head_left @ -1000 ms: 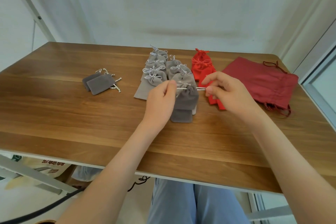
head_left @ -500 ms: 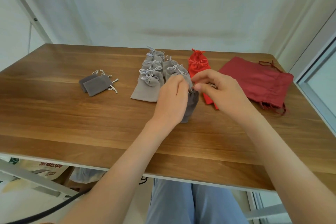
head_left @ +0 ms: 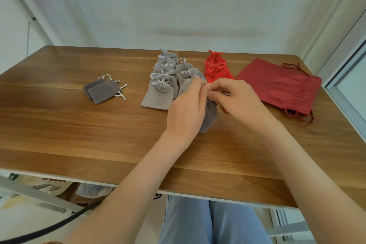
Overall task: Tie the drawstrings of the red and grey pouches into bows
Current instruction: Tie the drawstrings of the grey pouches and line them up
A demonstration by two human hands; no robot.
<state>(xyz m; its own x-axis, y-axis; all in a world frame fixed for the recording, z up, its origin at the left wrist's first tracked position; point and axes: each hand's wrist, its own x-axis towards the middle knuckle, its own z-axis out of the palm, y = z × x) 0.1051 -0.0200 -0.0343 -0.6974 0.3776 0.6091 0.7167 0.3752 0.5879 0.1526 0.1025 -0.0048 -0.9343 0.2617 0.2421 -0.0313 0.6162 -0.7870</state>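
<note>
Here, the left hand (head_left: 186,109) and right hand (head_left: 235,99) meet fingertip to fingertip at the mouth of a grey pouch (head_left: 210,117) mid-worktop (head_left: 79,134), fingers curled and pinching there. A loop could slip from so cramped a pinch and the bow collapse, or a tug could drag the pouch into the tied grey pouches (head_left: 164,83) just beyond. The fingers hide the cords, so the knot's stage cannot be told. The right hand partly covers the red pouches (head_left: 214,71).

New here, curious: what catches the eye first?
The left hand and right hand meet mid-table, pinching at the top of a dark grey pouch. Behind them lie rows of grey pouches with tied bows, bright red pouches beside them, and a large dark red bag far right.
</note>
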